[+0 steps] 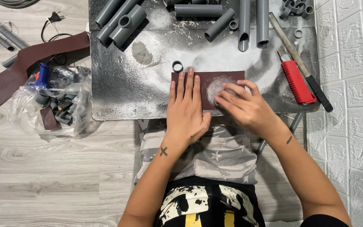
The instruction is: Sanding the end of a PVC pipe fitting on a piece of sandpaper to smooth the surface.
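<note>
A dark brown sandpaper sheet (227,80) lies on the dusty metal work table (118,96). My left hand (186,107) presses flat on the sheet's left half, fingers straight and together. My right hand (244,107) rests on the right half, fingertips bunched over a pale dusty patch (216,85); whatever is pinched under them is hidden. A small grey pipe ring (177,66) lies just beyond the sheet's upper left corner.
Several grey pipe pieces (198,10) and a tee fitting (127,23) lie along the table's far edge. At the right are a red-handled cutter (297,82) and a long file (299,63). On the floor left: a plastic bag of fittings (53,101) and a brown sandpaper strip (30,59).
</note>
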